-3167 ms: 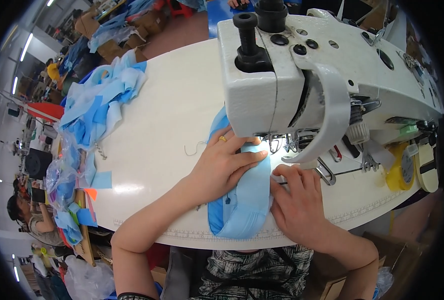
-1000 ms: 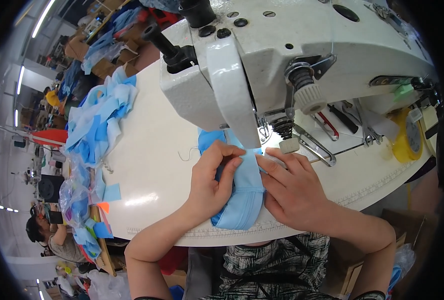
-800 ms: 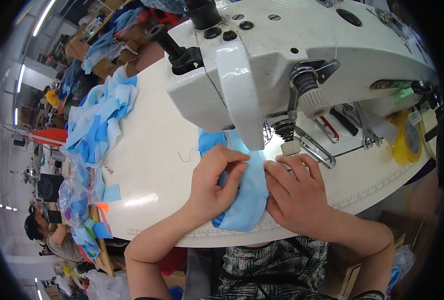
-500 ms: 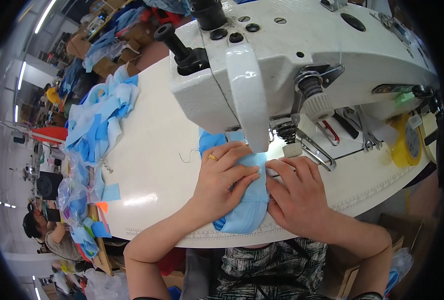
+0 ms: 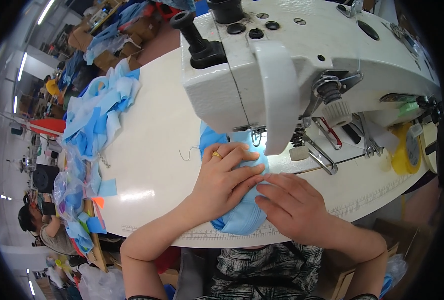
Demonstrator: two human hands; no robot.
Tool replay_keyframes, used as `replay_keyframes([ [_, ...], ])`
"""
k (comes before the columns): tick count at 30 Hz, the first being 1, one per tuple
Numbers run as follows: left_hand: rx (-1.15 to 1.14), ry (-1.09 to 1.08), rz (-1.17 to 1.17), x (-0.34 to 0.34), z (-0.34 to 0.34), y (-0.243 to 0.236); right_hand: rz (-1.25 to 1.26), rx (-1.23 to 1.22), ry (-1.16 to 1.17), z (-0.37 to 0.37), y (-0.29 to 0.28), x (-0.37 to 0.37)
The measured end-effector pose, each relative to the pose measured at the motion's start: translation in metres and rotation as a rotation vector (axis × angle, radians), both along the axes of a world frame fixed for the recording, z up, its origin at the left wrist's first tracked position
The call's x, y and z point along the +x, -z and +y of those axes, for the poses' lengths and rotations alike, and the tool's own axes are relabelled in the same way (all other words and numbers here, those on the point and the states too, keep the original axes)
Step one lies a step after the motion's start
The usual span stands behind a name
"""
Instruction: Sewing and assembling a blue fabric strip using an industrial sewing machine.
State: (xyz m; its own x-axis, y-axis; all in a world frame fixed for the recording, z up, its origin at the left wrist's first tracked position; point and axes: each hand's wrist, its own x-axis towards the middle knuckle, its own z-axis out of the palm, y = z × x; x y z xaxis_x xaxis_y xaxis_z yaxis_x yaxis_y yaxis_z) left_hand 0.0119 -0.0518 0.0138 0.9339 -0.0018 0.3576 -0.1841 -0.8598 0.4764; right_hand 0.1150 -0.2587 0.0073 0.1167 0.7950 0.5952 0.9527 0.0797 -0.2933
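Light blue fabric (image 5: 243, 218), folded and layered with seam lines, lies under the white sewing machine (image 5: 219, 95), its far end beneath the presser foot (image 5: 257, 136). On top of it my left hand (image 5: 225, 177) presses with bent fingers, a gold-coloured ring on one, thumb and forefinger drawn together at the cloth's right side. My right hand (image 5: 294, 207) is closed at the fabric's right edge, its fingertips meeting the left hand's there. The cloth right under the fingertips is hidden.
Blue fabric pieces (image 5: 99, 112) are heaped along the table's left side. Right of the needle area lie tweezers (image 5: 323, 159), a red-handled tool (image 5: 332, 132), wrenches (image 5: 369, 140) and a yellow tape roll (image 5: 404, 150). A loose thread (image 5: 185, 155) curls left of the cloth. Another person (image 5: 49, 227) sits at far left.
My right hand has shifted slightly left and nearer to me, its fingertips now against my left hand's. The left thumb and forefinger reach further right. The machine appears shifted right in the view.
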Motion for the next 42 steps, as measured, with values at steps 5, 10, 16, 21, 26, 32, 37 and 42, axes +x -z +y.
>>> replay_keyframes([
  [5, -0.057, -0.008, 0.004, -0.003, 0.002, -0.004, -0.074, -0.036, -0.056, -0.005, -0.006, 0.001],
  [10, -0.066, 0.010, -0.004, -0.003, 0.006, -0.002, -0.054, -0.105, -0.046, -0.006, -0.005, 0.000],
  [16, -0.056, -0.001, -0.007, 0.002, 0.013, 0.000, -0.065, -0.121, 0.001, -0.002, -0.002, -0.001],
  [21, -0.049, -0.087, -0.003, 0.006, 0.016, 0.001, -0.077, -0.143, 0.017, 0.001, -0.001, 0.002],
  [26, -0.051, -0.050, -0.007, 0.005, 0.013, 0.000, -0.066, -0.137, 0.024, 0.000, -0.001, 0.001],
  [32, -0.043, -0.013, -0.007, 0.006, 0.010, 0.000, -0.099, -0.077, 0.070, -0.003, -0.005, 0.001],
  [37, -0.035, -0.017, -0.022, 0.004, 0.011, -0.001, -0.091, -0.077, 0.065, -0.002, -0.004, 0.001],
  [42, -0.068, 0.058, 0.016, 0.001, 0.015, 0.000, -0.076, -0.092, 0.056, -0.002, -0.003, 0.000],
])
